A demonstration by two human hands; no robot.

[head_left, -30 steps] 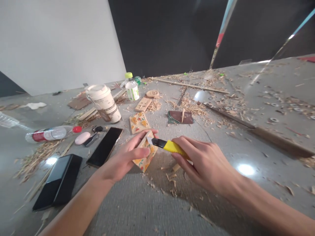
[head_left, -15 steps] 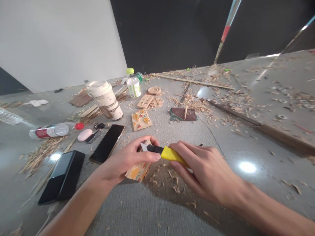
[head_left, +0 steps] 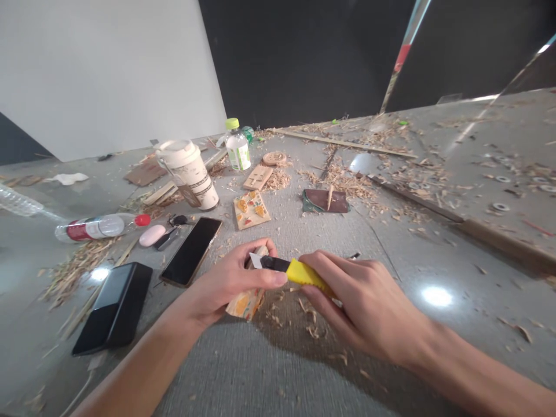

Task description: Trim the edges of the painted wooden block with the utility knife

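I have my left hand [head_left: 243,277] curled round a small, pale wooden piece patterned with orange fruit [head_left: 244,305], its near end jutting out below the palm, close over the grey work surface [head_left: 208,376]. My right hand [head_left: 354,292] is wrapped around a yellow-and-black utility knife [head_left: 304,274], whose bright metal blade [head_left: 255,260] lies across the piece's far end; I can't tell whether the edge is biting.

What worries me is my left thumb, right beside the knife's black nose. If I push too hard, the blade could skip off the wood and run into the fingers curled at that end. Too deep a bite might split the piece or snap the blade tip, and a slack left grip could let the wood twist mid-stroke.
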